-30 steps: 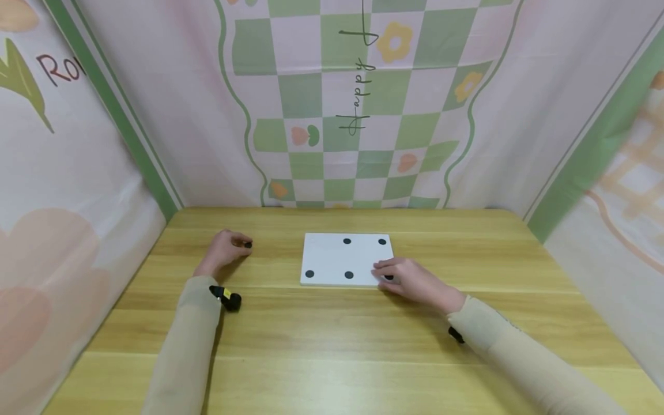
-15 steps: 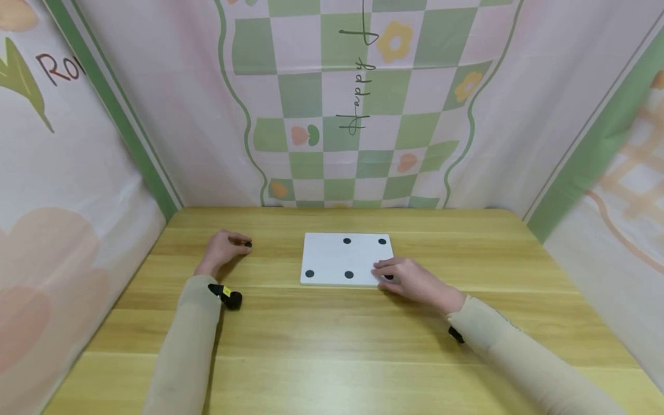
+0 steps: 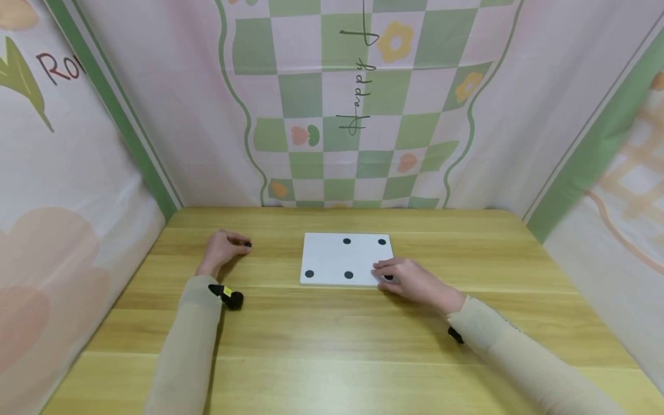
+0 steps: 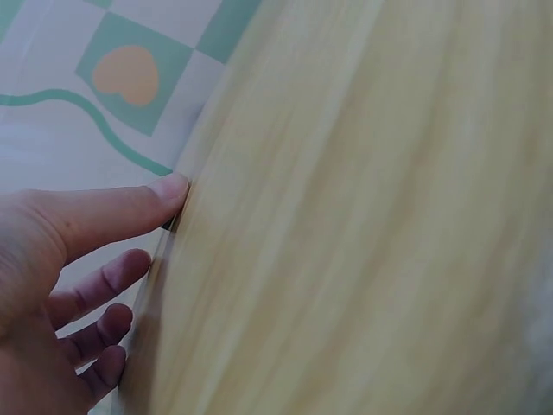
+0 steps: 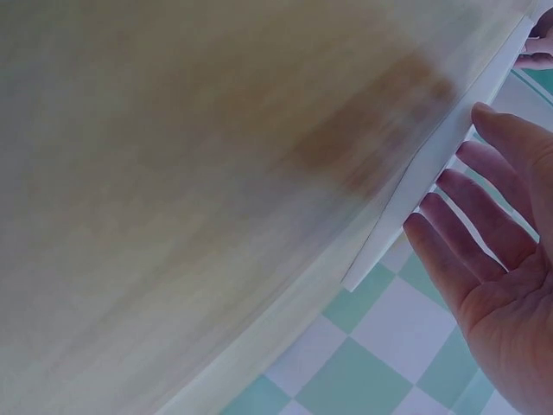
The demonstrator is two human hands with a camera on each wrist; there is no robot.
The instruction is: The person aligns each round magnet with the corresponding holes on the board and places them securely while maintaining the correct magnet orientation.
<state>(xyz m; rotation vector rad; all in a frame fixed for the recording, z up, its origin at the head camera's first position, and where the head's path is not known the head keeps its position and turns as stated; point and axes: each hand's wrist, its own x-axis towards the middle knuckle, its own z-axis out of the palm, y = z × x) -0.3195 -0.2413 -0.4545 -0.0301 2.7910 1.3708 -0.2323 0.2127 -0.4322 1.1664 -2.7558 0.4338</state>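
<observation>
At the left of the table in the head view, my left hand (image 3: 220, 252) pinches a small black disc (image 3: 248, 245) between thumb and fingers, low at the tabletop. The left wrist view shows this thumb (image 4: 130, 214) reaching to the wood, with only a dark sliver of the disc below it. A white rectangular board (image 3: 324, 253) lies flat in the middle, bearing several black round spots. My right hand (image 3: 417, 282) rests on its near right corner with relaxed fingers, partly covering one spot. In the right wrist view, fingertips (image 5: 416, 223) touch the board's edge.
The wooden table (image 3: 332, 346) reaches back to a printed curtain (image 3: 339, 109) with green checks. More fabric hangs at the left and right sides. A small black camera (image 3: 228, 297) is strapped to the left wrist, another (image 3: 456, 335) to the right.
</observation>
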